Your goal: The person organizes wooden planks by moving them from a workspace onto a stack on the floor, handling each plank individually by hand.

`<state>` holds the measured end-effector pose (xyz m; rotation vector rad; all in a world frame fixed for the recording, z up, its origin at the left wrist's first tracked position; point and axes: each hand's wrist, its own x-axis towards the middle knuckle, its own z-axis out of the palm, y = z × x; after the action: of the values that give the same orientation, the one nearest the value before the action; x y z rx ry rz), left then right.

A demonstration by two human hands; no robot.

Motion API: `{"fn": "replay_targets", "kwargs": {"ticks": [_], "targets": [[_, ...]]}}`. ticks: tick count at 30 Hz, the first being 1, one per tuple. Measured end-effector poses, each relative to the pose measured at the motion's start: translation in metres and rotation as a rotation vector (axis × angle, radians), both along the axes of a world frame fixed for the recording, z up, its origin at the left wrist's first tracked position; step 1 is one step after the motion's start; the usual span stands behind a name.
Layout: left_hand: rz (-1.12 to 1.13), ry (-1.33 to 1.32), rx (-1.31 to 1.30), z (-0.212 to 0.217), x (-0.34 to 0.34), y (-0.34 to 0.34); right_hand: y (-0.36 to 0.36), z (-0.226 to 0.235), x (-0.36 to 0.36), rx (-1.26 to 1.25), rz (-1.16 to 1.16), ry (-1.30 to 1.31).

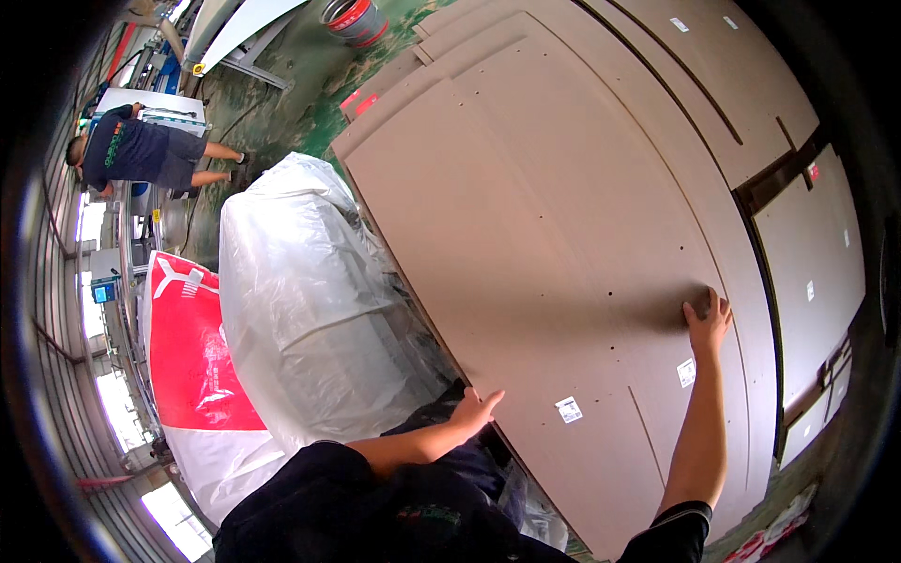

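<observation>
A large light-brown board (554, 225) with small drilled holes and white stickers lies on top of a stack of similar boards. My left hand (474, 410) grips its near left edge, fingers curled over the rim. My right hand (708, 319) reaches far out and rests on the board's right edge, fingers wrapped over it. Both forearms come in from the lower edge, in dark sleeves.
A bundle wrapped in clear plastic (300, 300) stands close to the left of the stack, with a red and white sack (192, 361) beside it. More boards (807, 253) lie at the right. Another person (136, 150) bends over at far left. A red bucket (355, 19) sits on the green floor.
</observation>
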<state>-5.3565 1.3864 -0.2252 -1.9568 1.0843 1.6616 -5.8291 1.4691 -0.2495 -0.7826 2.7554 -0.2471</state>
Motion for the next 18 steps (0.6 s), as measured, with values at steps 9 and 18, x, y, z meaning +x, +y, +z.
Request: {"fn": "replay_targets", "kwargs": {"ticks": [9, 18], "targets": [[0.167, 0.107, 0.501, -0.005, 0.003, 0.076, -0.003, 0.004, 0.007, 0.014, 0.025, 0.0], [0.083, 0.151, 0.491, -0.019, 0.016, 0.084, 0.016, -0.013, 0.007, -0.022, -0.095, 0.013]]}}
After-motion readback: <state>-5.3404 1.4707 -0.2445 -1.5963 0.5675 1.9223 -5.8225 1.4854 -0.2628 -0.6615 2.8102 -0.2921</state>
